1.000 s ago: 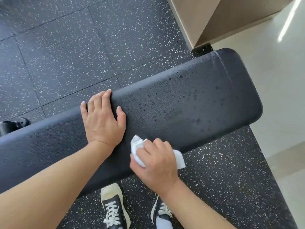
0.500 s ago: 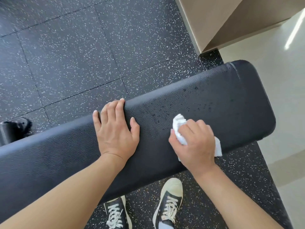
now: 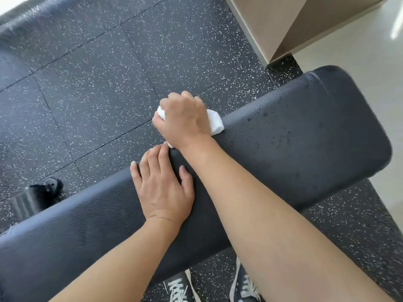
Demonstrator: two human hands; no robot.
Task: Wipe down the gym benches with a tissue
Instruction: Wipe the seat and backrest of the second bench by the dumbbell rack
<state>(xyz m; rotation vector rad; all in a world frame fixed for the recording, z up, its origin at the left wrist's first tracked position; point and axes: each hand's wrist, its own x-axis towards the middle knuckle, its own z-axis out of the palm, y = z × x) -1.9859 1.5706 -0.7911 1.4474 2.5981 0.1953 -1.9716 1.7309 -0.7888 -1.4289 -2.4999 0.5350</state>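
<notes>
Dark rubber floor tiles [image 3: 91, 88] flecked with white fill the room's floor, meeting a pale smooth floor [image 3: 359, 68] at the right, where the beige corner of a wall or cabinet [image 3: 283, 22] stands. A black padded gym bench [image 3: 305, 136] runs diagonally from lower left to upper right, its grained top dotted with small wet specks towards the rounded right end. The right hand [image 3: 185, 118] reaches across the pad to its far edge, fingers curled over a crumpled white tissue [image 3: 216, 124] and pressing it on that edge; tissue shows on both sides of the hand. The left hand [image 3: 162, 188] lies flat on the pad just nearer than the right, fingers straight and together, fingertips at the far edge, holding nothing. The right forearm passes just beside the left thumb. Below the bench, two dark sneakers [image 3: 181, 288] with white laces stand on the tiles. At the left, a blurred black part [image 3: 37, 197] sits on the floor.
</notes>
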